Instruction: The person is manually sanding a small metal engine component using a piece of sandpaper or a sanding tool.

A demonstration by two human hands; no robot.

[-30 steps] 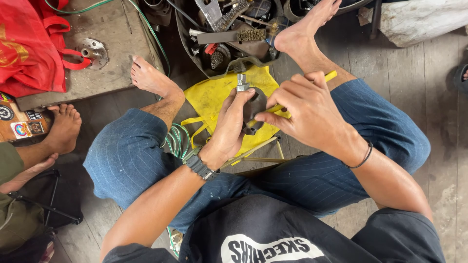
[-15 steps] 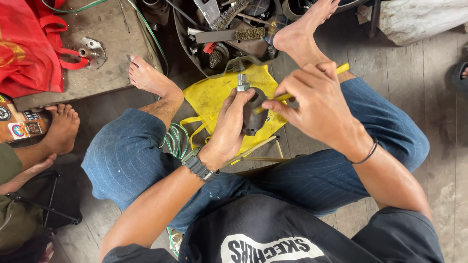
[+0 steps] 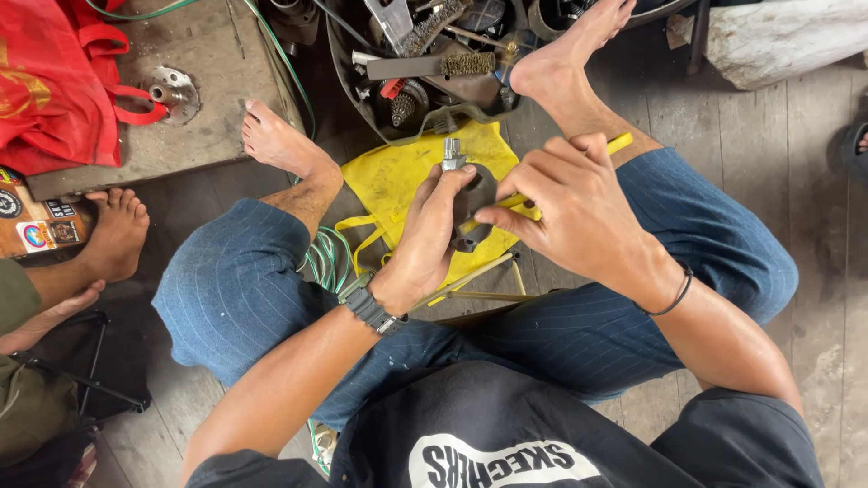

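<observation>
My left hand (image 3: 430,237) grips a dark metal part (image 3: 472,206) with a silver bolt end (image 3: 452,154) sticking up from it. My right hand (image 3: 570,210) holds a thin yellow-handled tool (image 3: 618,143) and presses its tip against the dark part. Both hands work above a yellow cloth bag (image 3: 398,181) lying on the floor between my knees. The tool's tip is hidden by my fingers.
A dark tub (image 3: 348,68) of wire brushes, gears and tools sits just past the yellow bag. A wooden board (image 3: 217,117) at the left carries a red bag (image 3: 54,81) and a metal flange (image 3: 172,92). Another person's foot (image 3: 113,237) rests at the far left.
My right hand has shifted slightly with the yellow tool along the dark part. My left hand keeps the same grip.
</observation>
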